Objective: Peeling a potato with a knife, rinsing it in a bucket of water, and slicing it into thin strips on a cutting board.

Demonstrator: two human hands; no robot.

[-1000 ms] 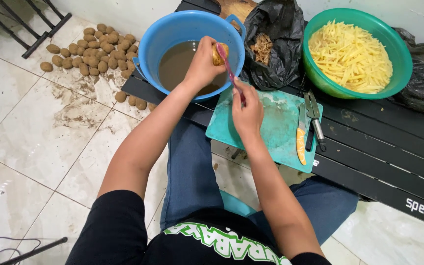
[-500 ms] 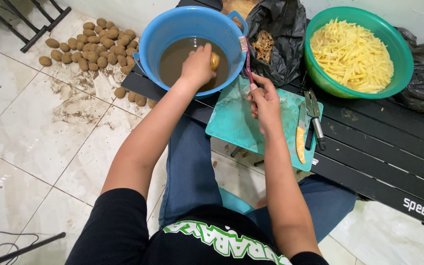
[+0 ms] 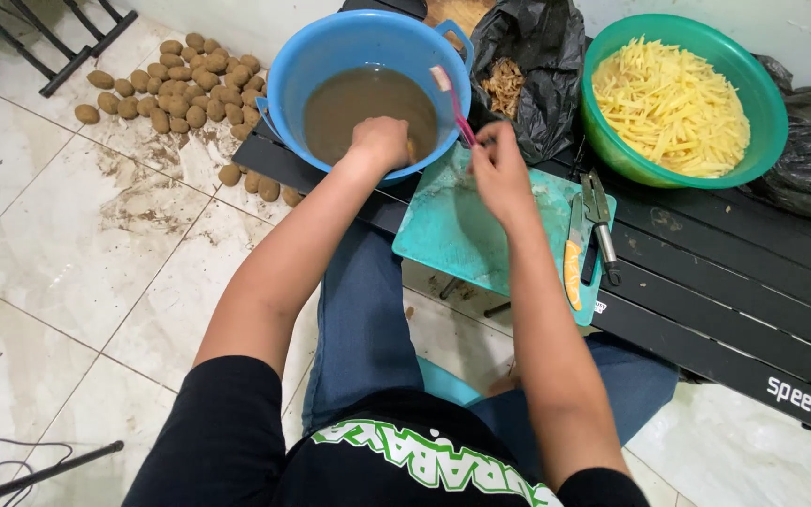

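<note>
A pink toothbrush (image 3: 452,103) sits pinched in the fingers of the right hand (image 3: 497,169), its long axis tilted so the bristle head points toward 11 o'clock, over the near rim of the blue basin (image 3: 285,84). The handle end is hidden inside the closed fingers. At 9 o'clock from the brush, the left hand (image 3: 379,143) dips into the basin's brown, cloudy water (image 3: 354,99), curled around a small potato (image 3: 411,148) of which only a yellowish sliver shows at the fingertips.

The basin is round, smooth plastic with a handle at its far side. Directly under the right hand lies a teal cutting board (image 3: 466,235), flat and rectangular with scuffed, wet patches. At 3 o'clock on the board rest a knife with an orange handle (image 3: 573,268) and a metal peeler (image 3: 601,225), both lying lengthwise toward the person. At 1 o'clock from the brush a crumpled black plastic bag (image 3: 532,56) holds brown peelings (image 3: 504,89). Farther toward 2 o'clock a green bowl (image 3: 762,94) is heaped with pale yellow potato sticks (image 3: 673,103). All of this rests on a black slatted table (image 3: 734,300). At 9 o'clock from the basin, a pile of unwashed brown potatoes (image 3: 180,80) lies on the muddy tiled floor (image 3: 77,244).
</note>
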